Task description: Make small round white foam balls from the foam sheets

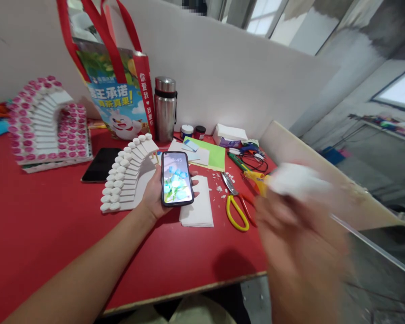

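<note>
My left hand [154, 191] is wrapped round a smartphone [177, 180], its lit screen with blue flowers facing up. Just left of it stands a small white stepped arch model [130, 175] with round white pieces along its edge. Under the phone lies a stack of white paper [200, 207]. My right hand [300, 229], smeared by motion, is raised past the table's right side. Its fingers are closed on a white blurred thing [297, 182] whose kind I cannot make out. Nearby on the table are scissors [236, 211] with one yellow and one red handle.
At the left stands a pink-and-white arch model [50, 121], near a dark tablet [101, 165]. A shopping bag [118, 96] and a steel flask [165, 109] stand by the wall. Green paper [216, 155], a tissue pack [230, 135] and a yellow-tipped glue gun [254, 175] lie on the red table [175, 265].
</note>
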Available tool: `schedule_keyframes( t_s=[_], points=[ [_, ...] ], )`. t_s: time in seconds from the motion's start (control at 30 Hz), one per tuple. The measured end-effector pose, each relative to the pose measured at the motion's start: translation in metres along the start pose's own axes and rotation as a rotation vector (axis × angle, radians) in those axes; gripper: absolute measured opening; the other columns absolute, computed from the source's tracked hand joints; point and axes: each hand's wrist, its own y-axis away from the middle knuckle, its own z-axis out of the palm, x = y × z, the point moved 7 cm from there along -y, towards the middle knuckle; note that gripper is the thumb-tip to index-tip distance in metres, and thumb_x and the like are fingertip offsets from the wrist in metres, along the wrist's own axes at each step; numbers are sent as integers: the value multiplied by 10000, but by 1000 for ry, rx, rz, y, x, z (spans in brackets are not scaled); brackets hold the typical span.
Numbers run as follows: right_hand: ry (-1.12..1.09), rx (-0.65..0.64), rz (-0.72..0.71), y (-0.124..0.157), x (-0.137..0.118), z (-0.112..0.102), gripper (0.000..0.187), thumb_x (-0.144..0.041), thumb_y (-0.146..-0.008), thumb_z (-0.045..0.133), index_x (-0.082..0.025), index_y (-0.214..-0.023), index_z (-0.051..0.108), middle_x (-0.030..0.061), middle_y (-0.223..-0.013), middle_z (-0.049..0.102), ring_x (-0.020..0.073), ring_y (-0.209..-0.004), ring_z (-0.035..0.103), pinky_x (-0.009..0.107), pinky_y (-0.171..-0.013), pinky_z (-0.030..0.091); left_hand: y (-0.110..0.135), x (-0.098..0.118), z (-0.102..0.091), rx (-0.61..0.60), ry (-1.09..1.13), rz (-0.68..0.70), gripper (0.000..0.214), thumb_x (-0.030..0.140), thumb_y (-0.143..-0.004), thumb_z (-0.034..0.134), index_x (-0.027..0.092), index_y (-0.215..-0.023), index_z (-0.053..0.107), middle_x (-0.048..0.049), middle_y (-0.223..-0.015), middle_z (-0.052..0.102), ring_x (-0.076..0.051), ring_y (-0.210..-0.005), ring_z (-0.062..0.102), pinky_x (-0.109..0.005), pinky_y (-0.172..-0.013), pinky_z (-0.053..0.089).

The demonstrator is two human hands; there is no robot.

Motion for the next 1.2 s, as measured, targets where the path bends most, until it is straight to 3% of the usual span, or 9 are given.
schedule_keyframes(
  t_s=[0.1,0.2,0.3,0.5,0.63,0.83,0.93,1.1,1.2],
  points=[
    [-99,82,-32,-62,27,22,97,-240,-775,766,-226,-825,684,-14,-684,622,95,-526,511,216,-445,409,0,-1,-1,22,7,-8,750,637,-1027,237,122,-1502,503,-249,-1200,739,-349,-938,776,-591,-816,624],
    [-118,92,148,-117,68,36,133,-153,-719,734,-195,-706,609,-13,-673,623,109,-612,618,222,-538,512,0,-4,-1,48,29,-30,757,648,-1020,255,131,-1525,479,-252,-1189,742,-346,-942,776,-580,-832,621],
    [-118,56,169,-138,88,39,198,-164,-704,762,-214,-776,585,-12,-750,658,170,-785,726,284,-703,608,-1,-6,-1,50,66,-47,777,677,-1004,273,129,-1504,506,-250,-1160,749,-349,-958,772,-599,-870,607],
    [-98,-80,265,-104,106,48,262,-320,-769,819,-189,-960,695,56,-939,753,155,-773,714,242,-616,575,2,-16,7,-59,91,-184,871,807,-916,230,203,-1428,592,-219,-1270,719,-410,-1077,732,-727,-841,569],
    [-294,-334,565,-76,115,71,294,-384,-813,802,-184,-1017,732,-18,-720,670,61,-484,476,161,-384,372,5,-20,13,-158,11,-244,874,774,-943,185,170,-1417,601,-248,-1288,707,-407,-1064,736,-561,-661,640],
    [-480,-349,716,-65,118,71,237,-258,-783,831,-200,-981,714,-68,-636,590,26,-445,396,83,-363,295,2,-23,6,-119,-48,-240,719,646,-1014,297,168,-1502,523,-250,-1277,716,-391,-1060,750,-503,-672,651],
    [-383,-408,622,-63,112,68,324,-297,-747,862,-197,-1021,723,-40,-727,667,40,-514,500,99,-428,388,0,-24,3,-81,-45,-233,720,645,-1014,297,166,-1499,526,-240,-1262,727,-374,-1058,754,-490,-701,657],
    [-5,-604,379,-58,106,69,930,-120,-534,948,-295,-1378,598,10,-1164,744,198,-971,711,293,-816,587,-4,-22,-2,-24,-65,-191,773,671,-1002,293,123,-1491,532,-251,-1231,735,-346,-1062,754,-467,-779,656],
    [103,-517,280,-64,114,66,934,-159,-498,966,-283,-1354,613,27,-1204,744,247,-1032,702,361,-877,569,-5,-21,-4,20,-82,-164,754,659,-1002,317,115,-1468,550,-246,-1234,734,-336,-1047,756,-498,-828,646]
  ],
)
